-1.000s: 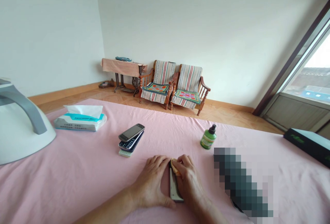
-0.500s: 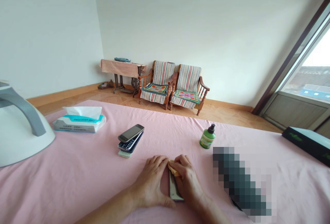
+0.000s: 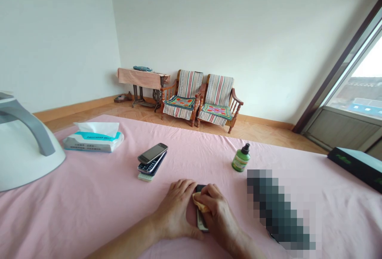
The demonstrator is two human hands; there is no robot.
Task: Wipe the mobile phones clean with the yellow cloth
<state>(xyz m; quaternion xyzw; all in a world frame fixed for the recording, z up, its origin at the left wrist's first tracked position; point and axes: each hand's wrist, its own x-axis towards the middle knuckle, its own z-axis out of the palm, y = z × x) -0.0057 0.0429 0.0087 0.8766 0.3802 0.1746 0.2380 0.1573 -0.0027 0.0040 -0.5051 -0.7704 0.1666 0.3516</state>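
Observation:
A mobile phone (image 3: pixel 201 222) lies lengthwise on the pink cloth between my hands, its dark top end showing. My left hand (image 3: pixel 175 209) braces it from the left, with fingertips by the top end and thumb by the near end. Pressed onto the phone's face is a small yellow cloth (image 3: pixel 201 203), bunched in the closed fingers of my right hand (image 3: pixel 217 208). That hand covers much of the phone's right side. Ahead to the left sits a loose stack of old phones (image 3: pixel 152 159), the top one tilted. A green spray bottle (image 3: pixel 241 158) stands upright ahead of my right hand.
The pink tablecloth (image 3: pixel 98 199) has wrinkles. A tissue pack (image 3: pixel 94 141) and a large white appliance with a grey handle (image 3: pixel 26 155) are at left. A pixelated dark object (image 3: pixel 280 211) lies at right, near a black box (image 3: pixel 349 163). Two chairs (image 3: pixel 215 100) stand beyond.
My right hand has drawn the yellow cloth slightly nearer along the phone, uncovering its dark top end. The left hand stays almost in place. The view has shifted a little.

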